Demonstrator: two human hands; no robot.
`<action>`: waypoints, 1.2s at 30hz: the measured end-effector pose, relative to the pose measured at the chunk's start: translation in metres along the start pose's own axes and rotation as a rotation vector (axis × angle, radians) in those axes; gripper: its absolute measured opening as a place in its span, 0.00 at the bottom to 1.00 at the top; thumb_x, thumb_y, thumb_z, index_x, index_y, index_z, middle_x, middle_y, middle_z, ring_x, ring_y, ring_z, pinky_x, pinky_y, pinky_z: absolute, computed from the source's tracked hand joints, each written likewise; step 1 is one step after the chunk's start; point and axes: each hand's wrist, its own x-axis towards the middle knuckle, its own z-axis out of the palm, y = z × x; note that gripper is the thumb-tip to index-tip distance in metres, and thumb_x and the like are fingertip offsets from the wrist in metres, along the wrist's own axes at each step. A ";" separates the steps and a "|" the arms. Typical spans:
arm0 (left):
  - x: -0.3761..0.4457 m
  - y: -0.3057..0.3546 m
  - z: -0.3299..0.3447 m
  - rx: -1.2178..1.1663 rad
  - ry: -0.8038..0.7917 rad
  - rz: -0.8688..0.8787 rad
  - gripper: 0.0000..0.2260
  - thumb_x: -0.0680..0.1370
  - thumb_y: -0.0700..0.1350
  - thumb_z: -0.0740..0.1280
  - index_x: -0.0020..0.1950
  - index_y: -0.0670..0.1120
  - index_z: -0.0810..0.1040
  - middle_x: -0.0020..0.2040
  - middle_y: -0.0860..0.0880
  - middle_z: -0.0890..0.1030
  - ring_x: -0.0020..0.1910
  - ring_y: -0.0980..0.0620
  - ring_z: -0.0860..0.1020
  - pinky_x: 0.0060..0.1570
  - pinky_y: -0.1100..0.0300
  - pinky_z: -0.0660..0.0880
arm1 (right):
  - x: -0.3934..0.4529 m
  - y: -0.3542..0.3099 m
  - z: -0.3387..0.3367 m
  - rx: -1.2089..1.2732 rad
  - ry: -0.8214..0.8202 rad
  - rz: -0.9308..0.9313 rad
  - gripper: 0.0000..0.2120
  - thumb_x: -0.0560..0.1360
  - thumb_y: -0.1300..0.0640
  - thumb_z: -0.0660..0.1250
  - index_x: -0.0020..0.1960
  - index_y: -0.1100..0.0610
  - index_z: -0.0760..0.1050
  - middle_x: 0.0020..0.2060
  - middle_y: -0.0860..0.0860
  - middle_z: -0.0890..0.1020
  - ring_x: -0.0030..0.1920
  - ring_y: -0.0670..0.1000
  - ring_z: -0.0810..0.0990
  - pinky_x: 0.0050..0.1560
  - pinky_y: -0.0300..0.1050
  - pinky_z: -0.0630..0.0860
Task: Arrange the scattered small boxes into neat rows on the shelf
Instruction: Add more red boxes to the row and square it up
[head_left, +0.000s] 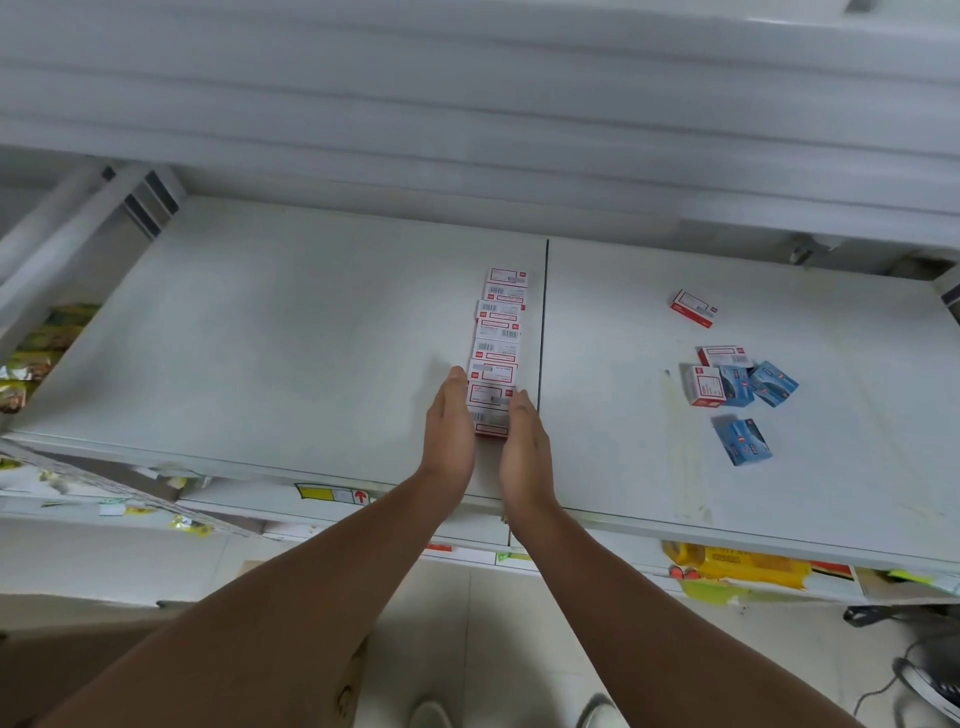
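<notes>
Small boxes: 1 red-white row (497, 348) formed mid-shelf (270, 332); your left hand (449, 423) and right hand (522, 447), fingers straight, press its sides. 6 loose boxes (737, 384) remain right, unsorted.

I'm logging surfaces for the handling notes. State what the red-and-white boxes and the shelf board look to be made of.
Red-and-white boxes: probably thin printed cardboard, matt; crisp folded edges and printed labels and barcodes show.
Shelf board: a smooth, pale grey-white panel with a soft sheen, likely painted metal or laminate; the look leaves it open. A thin dark seam divides two panels.
</notes>
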 end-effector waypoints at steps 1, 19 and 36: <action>0.002 0.001 0.001 0.002 -0.005 -0.002 0.24 0.87 0.62 0.49 0.72 0.56 0.78 0.61 0.55 0.85 0.61 0.53 0.83 0.71 0.49 0.75 | 0.003 -0.001 0.000 0.001 0.002 0.008 0.23 0.85 0.39 0.53 0.76 0.43 0.72 0.68 0.41 0.80 0.68 0.42 0.76 0.70 0.40 0.68; 0.031 0.015 0.009 0.031 -0.004 -0.029 0.25 0.86 0.63 0.48 0.72 0.55 0.78 0.61 0.54 0.85 0.61 0.53 0.83 0.70 0.50 0.76 | 0.036 -0.012 0.000 -0.068 -0.011 -0.021 0.19 0.87 0.43 0.51 0.74 0.40 0.73 0.62 0.36 0.80 0.60 0.32 0.75 0.57 0.31 0.67; -0.038 0.029 -0.040 1.073 -0.029 0.336 0.22 0.86 0.57 0.59 0.79 0.53 0.69 0.78 0.52 0.72 0.75 0.48 0.72 0.73 0.46 0.71 | 0.004 -0.046 -0.086 -0.732 -0.044 -0.200 0.21 0.80 0.43 0.68 0.70 0.48 0.79 0.67 0.47 0.81 0.67 0.49 0.78 0.65 0.42 0.71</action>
